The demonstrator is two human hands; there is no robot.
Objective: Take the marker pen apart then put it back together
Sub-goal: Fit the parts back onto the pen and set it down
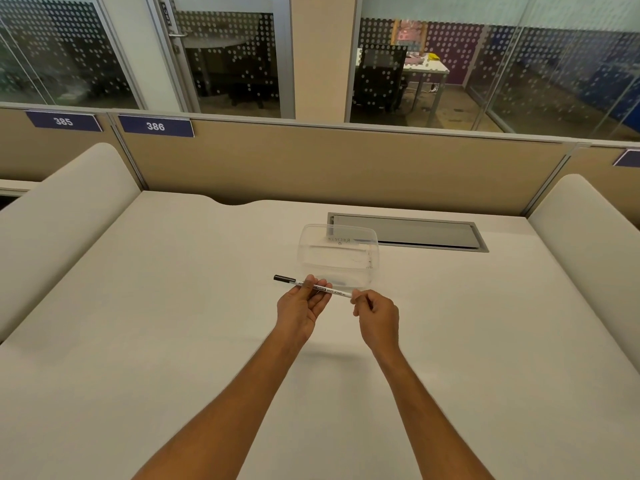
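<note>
White desk (pixel 173 306) fills the lower frame, grey cable hatch (pixel 408 232) upper right of centre. Rounded white side dividers at left (pixel 69 202) and right (pixel 588 220). Tan partition panel (pixel 346 164) runs across the middle, with blue number plates 385 (pixel 64 121) and 386 (pixel 155 126) at upper left. Behind it, dotted glass walls (pixel 519 71), a glass door (pixel 221 57), a beige column (pixel 322 53), and a dark office chair (pixel 381 77) by a white table (pixel 427 65).

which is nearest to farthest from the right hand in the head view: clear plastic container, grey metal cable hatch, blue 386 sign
From the right hand:
1. Clear plastic container, just beyond the hand.
2. Grey metal cable hatch, set into the desk behind the container.
3. Blue 386 sign, far left on the partition.
</note>
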